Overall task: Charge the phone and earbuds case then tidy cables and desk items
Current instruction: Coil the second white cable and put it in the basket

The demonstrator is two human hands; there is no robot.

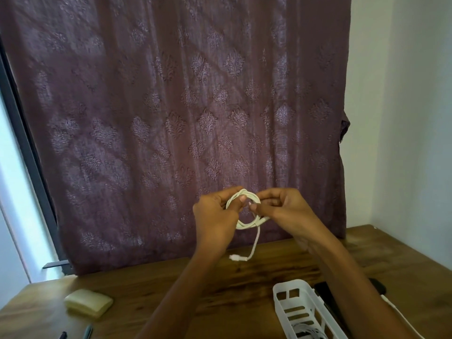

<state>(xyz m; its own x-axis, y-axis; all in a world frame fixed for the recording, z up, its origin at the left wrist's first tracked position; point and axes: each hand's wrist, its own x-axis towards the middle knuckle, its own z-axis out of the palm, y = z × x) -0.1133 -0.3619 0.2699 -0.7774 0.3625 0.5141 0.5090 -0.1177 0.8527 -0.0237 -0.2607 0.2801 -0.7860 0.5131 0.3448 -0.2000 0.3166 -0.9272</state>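
Working in front of a purple curtain (171, 106), above a wooden desk (122, 285) with a white basket (281, 289) at the near right. Holding a coiled white cable (244, 225) in mid-air between both hands: left hand (212, 216) gripping the loop's left side, thumb across it; right hand (286, 211) pinching a strand at its right. Likely to spring apart if either grip slackens, with nothing yet tying the loops. Standing roughly upright, loop facing the camera, with the loose tail hanging straight down and its plug (235, 258) curling left, close above the desk.

curtain (171, 106): purple, patterned, hanging behind desk (122, 285) | wall (403, 118): white, right | window frame (22, 118): dark, left
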